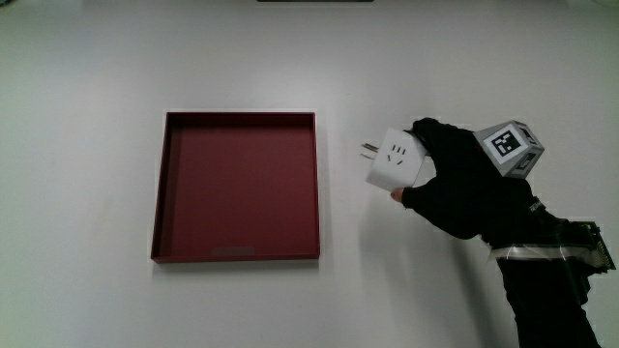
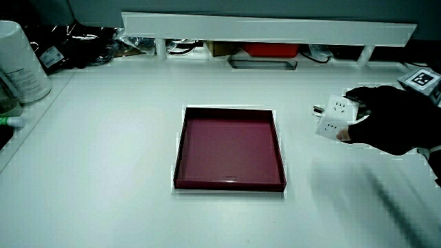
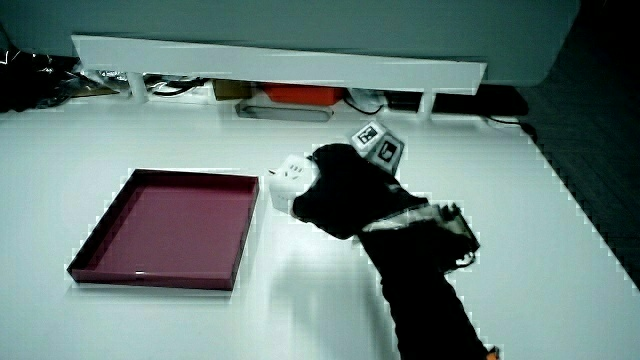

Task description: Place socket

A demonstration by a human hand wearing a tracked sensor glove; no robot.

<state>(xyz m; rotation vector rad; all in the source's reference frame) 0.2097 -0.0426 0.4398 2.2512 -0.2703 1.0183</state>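
The socket [image 1: 394, 160] is a white cube with outlet slots on its faces and metal plug pins pointing toward the tray. It also shows in both side views [image 2: 335, 116] [image 3: 288, 182]. The hand [image 1: 455, 179] in its black glove is shut on the socket, with fingers wrapped over the cube's side away from the tray. Whether the socket rests on the table or hangs just above it is unclear. The dark red square tray [image 1: 164, 193] lies beside the socket, a short gap away, with nothing in it. The tray also shows in both side views [image 2: 180, 148] [image 3: 100, 245].
A low white partition [image 2: 269, 27] runs along the table's edge farthest from the person, with cables and a red item under it. A white cylindrical container [image 2: 21, 62] stands at the table's corner near the partition. The forearm [image 1: 546, 290] reaches in from the person's side.
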